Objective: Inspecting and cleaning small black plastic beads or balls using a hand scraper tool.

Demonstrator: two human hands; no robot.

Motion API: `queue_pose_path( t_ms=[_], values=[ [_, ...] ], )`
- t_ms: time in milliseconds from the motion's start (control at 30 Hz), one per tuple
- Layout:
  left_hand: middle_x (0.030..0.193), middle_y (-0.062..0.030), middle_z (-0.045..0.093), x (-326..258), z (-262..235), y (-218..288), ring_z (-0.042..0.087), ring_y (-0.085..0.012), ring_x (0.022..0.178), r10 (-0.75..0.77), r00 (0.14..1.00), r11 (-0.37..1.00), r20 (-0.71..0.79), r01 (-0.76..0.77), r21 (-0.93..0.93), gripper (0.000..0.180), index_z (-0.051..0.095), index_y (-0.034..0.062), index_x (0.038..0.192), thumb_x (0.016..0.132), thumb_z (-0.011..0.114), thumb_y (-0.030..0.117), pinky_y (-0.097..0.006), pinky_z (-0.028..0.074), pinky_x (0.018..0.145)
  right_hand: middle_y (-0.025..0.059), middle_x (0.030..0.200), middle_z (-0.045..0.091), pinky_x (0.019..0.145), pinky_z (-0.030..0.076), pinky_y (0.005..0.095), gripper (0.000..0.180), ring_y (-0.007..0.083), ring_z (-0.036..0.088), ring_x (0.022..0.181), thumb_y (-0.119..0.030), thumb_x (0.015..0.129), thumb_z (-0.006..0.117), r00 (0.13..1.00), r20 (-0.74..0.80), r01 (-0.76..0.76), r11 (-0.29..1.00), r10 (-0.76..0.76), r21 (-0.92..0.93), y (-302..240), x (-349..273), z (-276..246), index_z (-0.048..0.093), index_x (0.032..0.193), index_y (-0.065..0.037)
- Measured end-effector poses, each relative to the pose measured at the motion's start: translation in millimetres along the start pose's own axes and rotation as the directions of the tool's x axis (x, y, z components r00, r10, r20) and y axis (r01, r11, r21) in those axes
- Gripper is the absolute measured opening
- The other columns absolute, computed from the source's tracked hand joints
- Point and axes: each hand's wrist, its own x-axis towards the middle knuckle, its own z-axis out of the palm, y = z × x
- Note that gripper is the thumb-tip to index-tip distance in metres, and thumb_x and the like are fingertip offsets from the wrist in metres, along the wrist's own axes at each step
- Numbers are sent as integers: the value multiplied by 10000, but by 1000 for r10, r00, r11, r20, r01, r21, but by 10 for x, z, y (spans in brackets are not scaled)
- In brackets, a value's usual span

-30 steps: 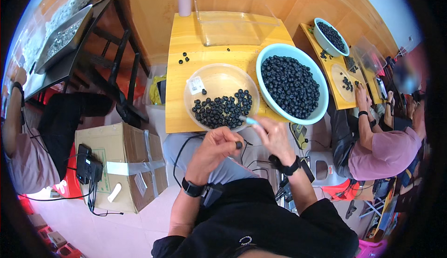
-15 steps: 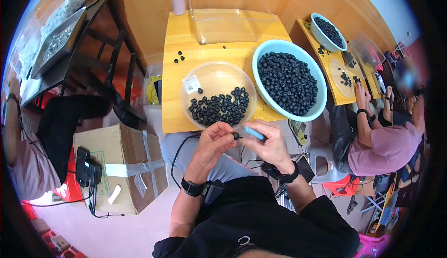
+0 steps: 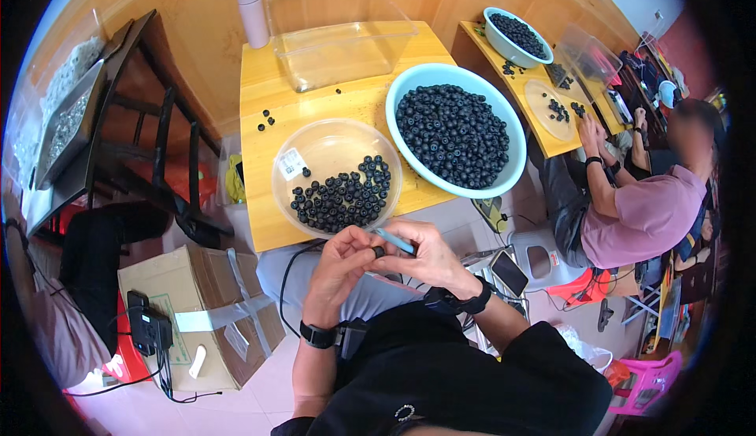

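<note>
My left hand (image 3: 344,267) pinches a small dark round bead (image 3: 379,252) between thumb and fingertips. My right hand (image 3: 434,256), closed around a light-blue pen-like tool (image 3: 394,241), meets it just in front of the table edge. The tool's working end is hidden by the fingers. Just beyond my hands, a shallow clear round tray (image 3: 336,134) holds several similar dark beads (image 3: 335,202), spread over its nearer half. To the right of it a light-blue basin (image 3: 516,133) is filled with dark beads (image 3: 453,133).
The yellow table (image 3: 260,196) also bears a clear rectangular box (image 3: 335,62), a pink bottle (image 3: 253,17) and a few loose beads (image 3: 265,119). On the floor at left stands a cardboard box (image 3: 220,302). Another person (image 3: 638,216) works at a second table (image 3: 512,82) on the right.
The view has shifted, so the tables sit further left and tilted. My right hand has come closer to my left, and the blue tool now points up to the left.
</note>
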Motion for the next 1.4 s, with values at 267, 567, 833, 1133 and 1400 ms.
queue_pose_path(
  t_ms=[267,567,833,1133,1400],
  values=[
    [1028,-90,543,-54,94,49,588,-148,809,-13,998,998,-58,16,53,242,508,48,992,785,625,1,-258,497,724,-11,775,586,663,439,236,179,75,531,706,-18,710,654,803,-542,72,944,-247,-323,-72,252,-768,649,889,-25],
    [959,-67,581,-112,-96,-11,592,-132,789,-1,1000,1000,-27,2,20,174,529,54,945,800,602,-9,-251,495,726,48,818,648,682,479,265,220,117,598,757,-36,761,645,819,-463,91,874,-338,-478,-48,655,-761,641,980,-25],
    [970,-80,588,-134,-282,-38,603,-134,787,22,992,1000,-124,-24,-20,243,510,53,1060,830,589,38,-239,513,698,168,805,628,678,474,386,176,310,612,757,-126,710,653,970,99,220,638,-221,-738,114,1412,220,647,863,-40],
    [954,-98,586,-119,-278,-14,605,-144,787,2,993,999,-116,-6,-34,319,471,44,1137,843,590,83,-236,513,687,184,801,624,689,489,431,163,350,614,786,-64,658,597,956,271,293,421,-111,-859,502,2001,421,628,814,-26],
    [944,-89,591,-136,-319,-30,607,-136,755,26,983,1000,-184,-28,-5,285,494,41,1114,850,586,92,-228,514,659,195,802,626,692,481,427,192,374,607,764,-63,667,557,950,202,306,594,-237,-744,317,1806,355,634,836,-12]
  ],
)
